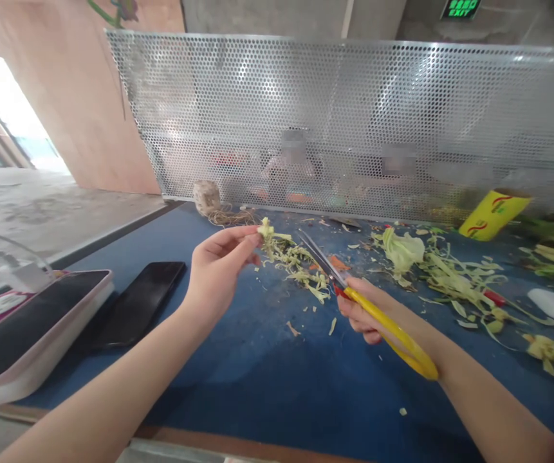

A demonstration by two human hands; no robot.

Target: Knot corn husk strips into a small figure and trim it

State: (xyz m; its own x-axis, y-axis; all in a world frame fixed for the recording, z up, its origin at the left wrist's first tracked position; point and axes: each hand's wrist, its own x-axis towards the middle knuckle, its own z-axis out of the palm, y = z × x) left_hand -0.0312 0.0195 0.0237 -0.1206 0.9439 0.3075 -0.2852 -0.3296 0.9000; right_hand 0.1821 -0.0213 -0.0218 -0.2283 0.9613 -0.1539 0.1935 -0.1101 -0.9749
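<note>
My left hand (223,267) pinches a small pale green vegetable piece (267,233) between thumb and fingertips, above the blue tabletop (277,373). Wrapped in the fingers of my right hand (366,308) is a pair of scissors (387,331) with yellow handles. Its metal blades point up and left toward the vegetable piece, apart from it. Just behind the held piece lies a pile of curly green trimmings (305,273), and small scraps dot the table around it. An orange scrap (337,263) shows behind the blades.
At left are a black phone (141,302) and a pale tray-like case (40,341). A perforated metal screen (277,116) stands at the back, with people blurred behind it. Twine (231,217), a yellow tube (493,215), a pale leaf (402,251) and more trimmings (464,276) lie around.
</note>
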